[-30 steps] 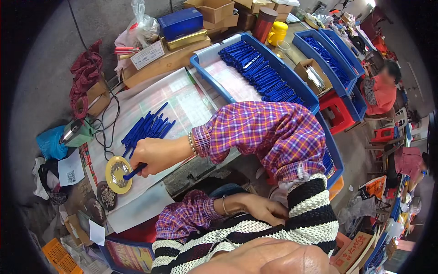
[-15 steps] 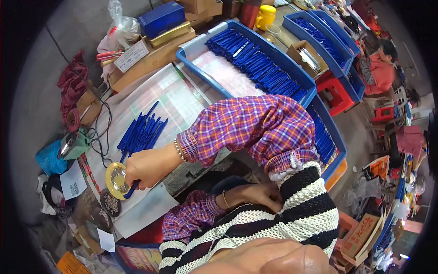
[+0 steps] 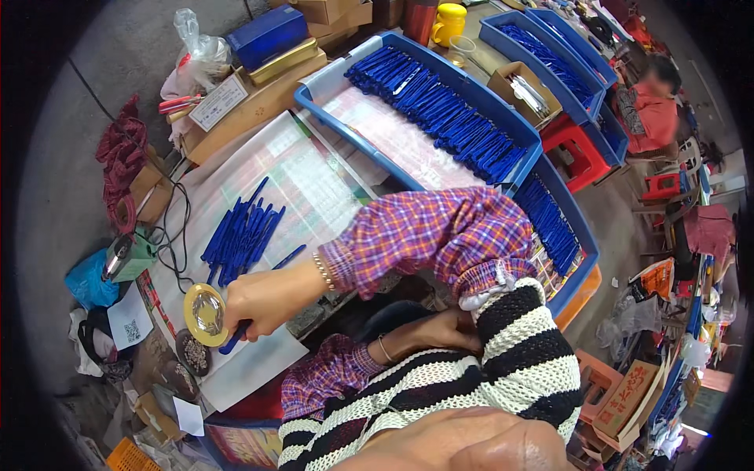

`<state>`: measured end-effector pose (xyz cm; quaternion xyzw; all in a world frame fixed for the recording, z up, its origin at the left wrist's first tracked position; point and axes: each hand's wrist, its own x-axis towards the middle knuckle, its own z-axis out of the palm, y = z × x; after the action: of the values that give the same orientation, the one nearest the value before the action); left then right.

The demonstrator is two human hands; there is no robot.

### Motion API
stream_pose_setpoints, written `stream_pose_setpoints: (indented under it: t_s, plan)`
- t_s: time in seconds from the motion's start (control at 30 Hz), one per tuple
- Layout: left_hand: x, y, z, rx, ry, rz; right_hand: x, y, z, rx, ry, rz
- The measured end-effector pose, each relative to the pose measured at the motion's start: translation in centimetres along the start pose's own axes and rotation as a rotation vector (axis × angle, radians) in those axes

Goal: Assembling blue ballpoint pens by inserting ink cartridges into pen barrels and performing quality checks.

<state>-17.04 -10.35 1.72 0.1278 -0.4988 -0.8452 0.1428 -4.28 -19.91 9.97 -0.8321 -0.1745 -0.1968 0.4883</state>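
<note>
My right hand (image 3: 263, 302) reaches across to the left in a plaid sleeve and grips a blue pen (image 3: 234, 339). The pen's tip lies at the edge of a small round yellow dish (image 3: 204, 314). A pile of blue pens (image 3: 239, 231) lies on the printed sheet (image 3: 314, 180) just beyond the hand, and one loose pen (image 3: 287, 257) lies beside it. My left hand (image 3: 428, 334) rests low against my body under the right arm. Whether its fingers hold anything is hidden.
A dark dish of small parts (image 3: 192, 355) sits by the yellow dish. Long blue trays (image 3: 377, 157) filled with rows of pens stand to the right. Cardboard boxes (image 3: 251, 102), a green tool with cables (image 3: 126, 255) and a yellow mug (image 3: 449, 22) ring the table. Another person (image 3: 652, 106) sits at far right.
My right hand stays at the yellow dish with the pen. The view has tilted a little; the left hand has barely moved.
</note>
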Motion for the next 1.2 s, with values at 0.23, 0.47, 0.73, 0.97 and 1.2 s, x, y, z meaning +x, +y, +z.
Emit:
stream_pose_setpoints:
  t_s: [0.23,0.47,0.73,0.97,1.2]
  plan:
    - [-3.3,1.7,-1.0,0.062,0.005,0.292,-5.9,-3.6,0.1,0.145,0.2,0.208]
    - [-8.1,0.1,-2.9,0.193,0.247,0.139,-13.6,-3.7,1.5,0.24,0.448,0.543]
    - [-13.4,-3.6,-1.9,-0.167,0.602,0.086,-16.9,-3.1,2.9,0.188,0.529,0.784]
    - [-13.5,-1.9,-1.8,-0.185,0.813,0.154,-15.7,-2.0,3.5,0.245,0.536,0.719]
    - [-14.1,-1.4,-2.6,-0.08,1.069,0.174,-15.7,-0.9,3.5,0.303,0.651,0.743]
